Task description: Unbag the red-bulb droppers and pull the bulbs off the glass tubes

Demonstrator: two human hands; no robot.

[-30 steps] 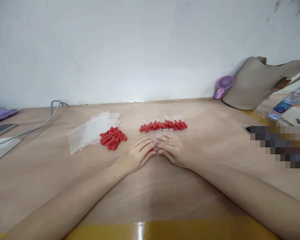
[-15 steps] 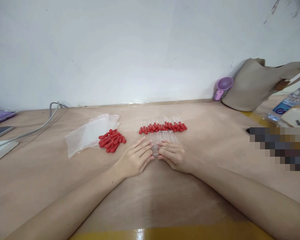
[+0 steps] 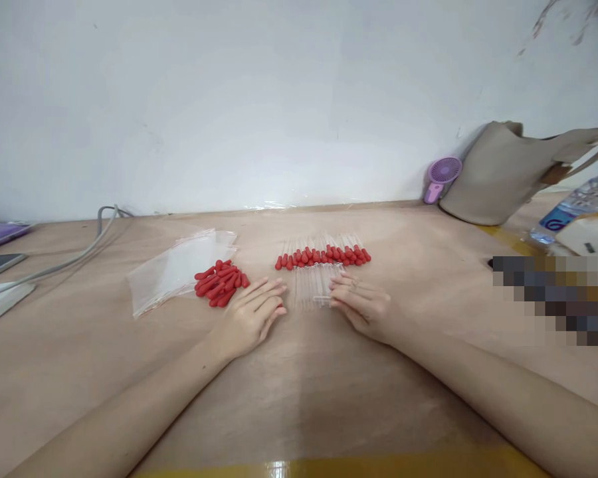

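My left hand (image 3: 253, 312) is closed, and a small bit of red rubber dropper bulb (image 3: 280, 306) shows at its fingertips. Between the fingers of my right hand (image 3: 363, 305) is a clear glass tube (image 3: 321, 300), its free end pointing left. Beneath and between the hands lies a row of clear glass tubes (image 3: 303, 285). Beyond them, glass droppers fitted with red bulbs (image 3: 323, 255) lie side by side, tubes pointing to the wall. Loose red bulbs (image 3: 222, 282) are heaped just left of my left hand.
Flat clear zip bags (image 3: 172, 269) lie behind the bulb heap. A grey cable (image 3: 74, 257) and a phone (image 3: 2, 265) are at the left. At the right stand a purple hand fan (image 3: 443, 172), a beige bag (image 3: 496, 172) and a water bottle (image 3: 573, 206).
My hands have moved apart, left hand leftward and right hand rightward. The glass tube between them has shifted right with my right hand, and more of the tube row shows.
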